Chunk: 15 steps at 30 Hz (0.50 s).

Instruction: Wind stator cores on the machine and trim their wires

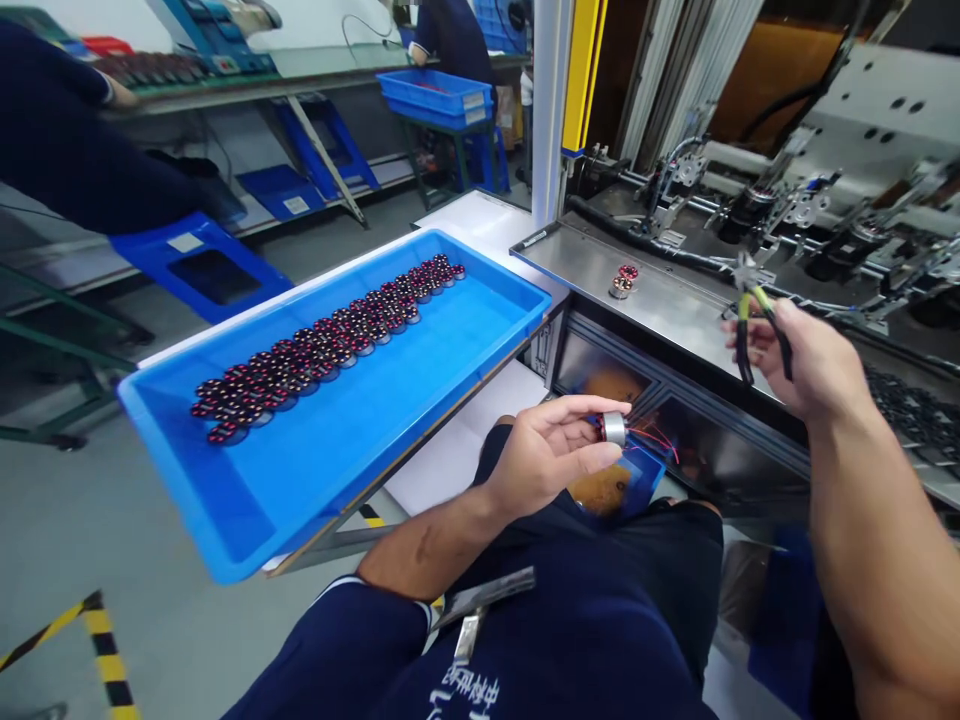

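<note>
Between the thumb and fingers of my left hand (551, 445) is a small round motor part (614, 430) with a silver metal side. Thin red wires (660, 438) trail from it to the right. My right hand (821, 360) is raised over the machine's metal ledge, closed on a pair of pliers (757, 310) with green and black handles. The pliers' jaws point up and away from me, apart from the motor part. On the ledge (682, 315) stand two small wound stators (622, 283), coppery and red, close together.
A blue tray (450, 375) to my left holds several rows of similar round parts (322, 345). Ahead on the right is a machine (757, 210) with fixtures and cables. A blue stool (202, 265) and two co-workers (457, 40) at a bench are farther off.
</note>
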Available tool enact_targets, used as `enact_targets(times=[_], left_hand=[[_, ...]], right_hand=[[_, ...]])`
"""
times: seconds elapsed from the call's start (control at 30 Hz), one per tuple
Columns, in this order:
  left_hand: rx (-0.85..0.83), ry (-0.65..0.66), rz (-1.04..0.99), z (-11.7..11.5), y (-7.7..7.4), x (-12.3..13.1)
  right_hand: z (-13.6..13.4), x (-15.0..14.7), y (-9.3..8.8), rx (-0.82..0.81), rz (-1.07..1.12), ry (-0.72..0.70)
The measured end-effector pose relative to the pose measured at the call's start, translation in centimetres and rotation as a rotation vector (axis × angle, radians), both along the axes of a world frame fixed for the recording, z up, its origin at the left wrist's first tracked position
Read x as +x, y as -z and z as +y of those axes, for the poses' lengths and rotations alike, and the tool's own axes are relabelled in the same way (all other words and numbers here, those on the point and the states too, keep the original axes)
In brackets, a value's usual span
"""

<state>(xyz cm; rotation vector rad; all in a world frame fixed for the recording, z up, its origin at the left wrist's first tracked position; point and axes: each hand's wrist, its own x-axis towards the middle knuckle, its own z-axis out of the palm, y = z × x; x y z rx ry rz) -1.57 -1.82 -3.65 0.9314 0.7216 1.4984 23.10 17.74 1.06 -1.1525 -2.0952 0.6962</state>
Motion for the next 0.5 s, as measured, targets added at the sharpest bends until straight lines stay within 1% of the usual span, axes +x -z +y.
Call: enact_targets(times=[0.03, 0.07, 0.1, 0.13, 0.2, 0.27, 0.3, 0.37, 0.5], left_hand=[[0.001, 0.008, -0.003, 0.0, 0.0, 0.1], [-0.001, 0.013, -0.003, 0.0, -0.1, 0.3], [-0.004, 0.016, -0.002, 0.0, -0.1, 0.5], [-0.006, 0.017, 0.0, 0.1, -0.2, 0.7], [0.006, 0.016, 0.004, 0.3, -0.3, 1.2], [0.024, 0.023, 0.011, 0.5, -0.4, 1.8], [0.028, 0.03, 0.015, 0.6, -0.5, 2.1], [0.021, 0.047, 0.023, 0.8, -0.5, 2.8], [-0.014, 0.088, 0.025, 0.7, -0.7, 4.0]], right_hand=[[-2.5, 0.5, 0.4, -0.057, 0.05, -0.034], [-5.4, 0.9, 1.1, -0.175, 0.186, -0.069], [-8.4, 1.2, 2.0, -0.26, 0.259, -0.106], [-11.3, 1.4, 3.0, -0.3, 0.283, -0.141], [-16.7, 1.3, 5.1, -0.311, 0.328, -0.144], [-20.5, 0.9, 6.8, -0.276, 0.341, -0.138], [-21.7, 0.7, 7.5, -0.255, 0.344, -0.136], [-22.9, 0.6, 8.4, -0.211, 0.348, -0.139], [-22.8, 1.0, 8.9, -0.152, 0.334, -0.173]])
